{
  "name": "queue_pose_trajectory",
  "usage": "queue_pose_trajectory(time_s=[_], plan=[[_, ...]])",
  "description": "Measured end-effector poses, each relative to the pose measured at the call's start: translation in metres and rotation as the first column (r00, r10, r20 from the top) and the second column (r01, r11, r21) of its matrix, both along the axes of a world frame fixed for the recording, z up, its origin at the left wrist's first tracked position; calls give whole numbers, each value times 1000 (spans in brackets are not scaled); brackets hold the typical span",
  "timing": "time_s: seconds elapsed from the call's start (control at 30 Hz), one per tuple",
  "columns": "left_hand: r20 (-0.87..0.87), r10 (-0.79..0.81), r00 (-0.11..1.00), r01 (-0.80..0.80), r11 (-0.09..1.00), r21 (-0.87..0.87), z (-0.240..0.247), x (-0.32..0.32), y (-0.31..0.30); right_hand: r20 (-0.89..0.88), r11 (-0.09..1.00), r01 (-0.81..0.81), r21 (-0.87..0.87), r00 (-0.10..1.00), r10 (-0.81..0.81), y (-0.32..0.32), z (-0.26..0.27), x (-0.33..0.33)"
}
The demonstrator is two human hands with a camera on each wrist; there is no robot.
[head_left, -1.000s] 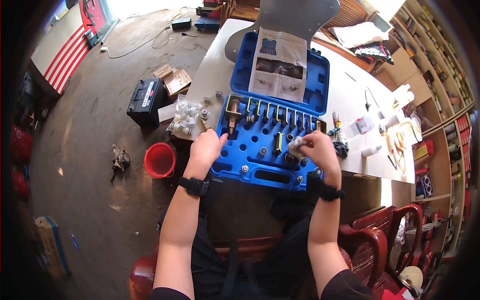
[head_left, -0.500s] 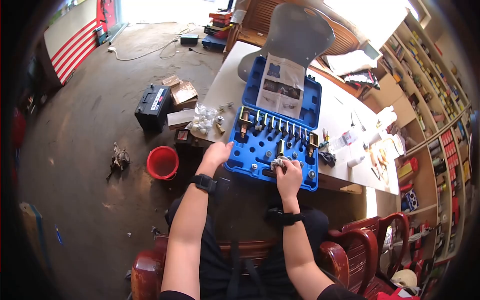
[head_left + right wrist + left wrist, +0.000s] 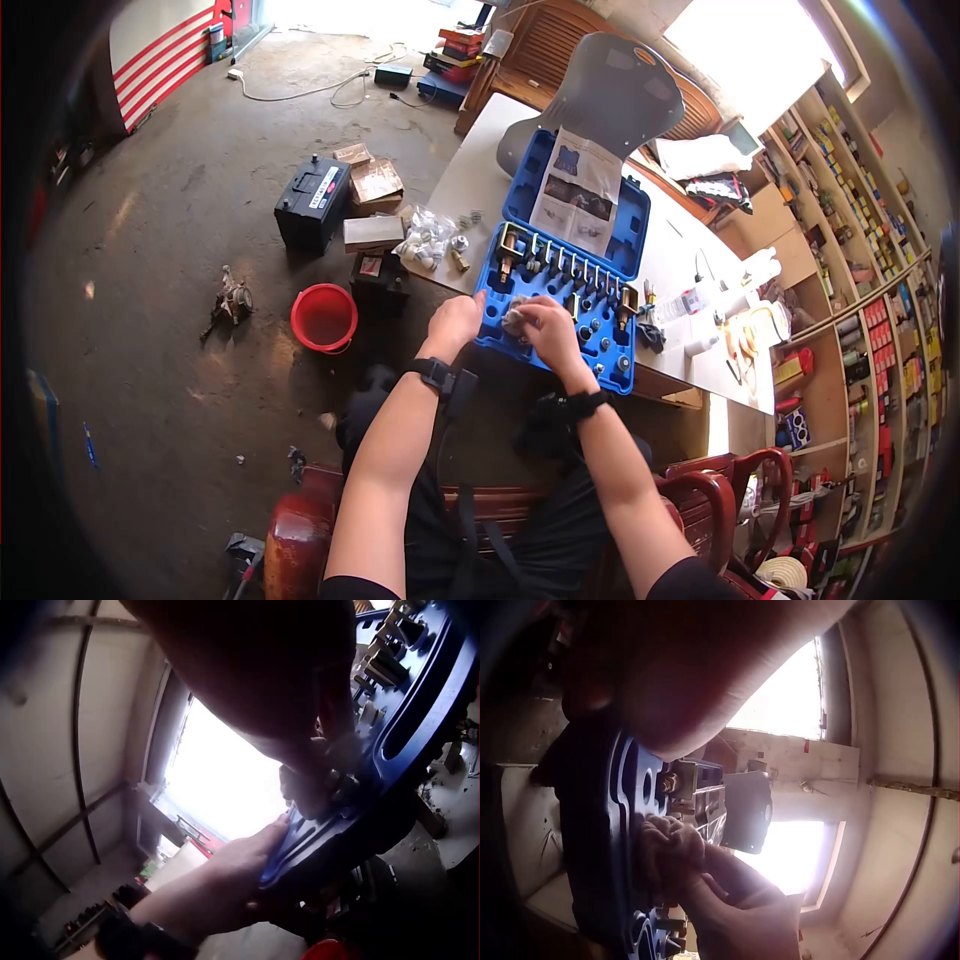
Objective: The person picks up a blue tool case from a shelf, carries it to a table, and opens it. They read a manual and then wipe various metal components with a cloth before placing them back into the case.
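Observation:
An opened blue case (image 3: 612, 358) holds a row of metal fittings, with a printed sheet (image 3: 580, 190) leaning in its lid. At the case's near left corner, the left hand (image 3: 457, 322) grips the edge, thumb on top; the right wrist view also shows this hand (image 3: 240, 874) on the edge. The right hand (image 3: 552, 335) pinches a crumpled pale cloth (image 3: 514, 316) against the case's left part. Seen in the left wrist view, the cloth (image 3: 667, 844) is bunched in the right hand's fingers (image 3: 735, 881), touching the blue surface.
Left of the case lie a plastic bag of white parts (image 3: 428, 238) and a brass fitting (image 3: 460, 261). A grey chair back (image 3: 620, 95) rises behind. Bottles (image 3: 702, 344) stand on the right. On the floor are a red bucket (image 3: 324, 318) and a black battery (image 3: 313, 205).
The right hand has moved left across the case with the cloth, from the right part to the left part. The left hand stays at the case's left edge. The head view has shifted.

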State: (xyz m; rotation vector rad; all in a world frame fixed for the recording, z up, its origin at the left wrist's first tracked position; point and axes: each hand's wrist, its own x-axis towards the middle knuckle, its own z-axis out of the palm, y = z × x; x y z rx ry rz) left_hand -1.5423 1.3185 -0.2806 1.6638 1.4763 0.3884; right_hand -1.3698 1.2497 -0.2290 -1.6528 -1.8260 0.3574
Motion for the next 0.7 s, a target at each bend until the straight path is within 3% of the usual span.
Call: queue_pose_trajectory(time_s=[0.07, 0.17, 0.27, 0.33, 0.4, 0.43, 0.53, 0.6, 0.7], plan=[[8, 10, 1000, -10, 1000, -10, 3, -1, -1, 132, 995, -27, 99, 991, 14, 25, -5, 9], [32, 23, 999, -23, 1000, -10, 2, -2, -4, 202, 956, 246, 159, 940, -275, 53, -12, 30], [37, 31, 999, -30, 999, -10, 3, -4, -4, 147, 908, 418, 8, 898, -414, 66, -18, 23], [42, 25, 999, -25, 1000, -14, 2, -2, -3, 140, 971, 205, 120, 965, -221, 59, -24, 11], [41, -17, 999, 17, 1000, 6, -1, -2, 0, 170, 994, 7, 109, 985, -26, 41, -19, -2], [40, -23, 999, 23, 1000, 5, 0, -2, 1, 169, 994, 13, 108, 985, -31, 30, -15, -4], [99, -32, 995, 46, 989, -144, 8, -8, 4, 88, 981, 81, -177, 994, -66, 14, 4, 4], [112, -37, 993, 52, 989, -139, 6, -7, 4, 287, 977, 164, -138, 950, -119, 22, 13, 16], [108, -51, 993, 67, 986, -152, 8, -7, 4, 348, 963, 255, -84, 913, -212, 37, 5, 17]])
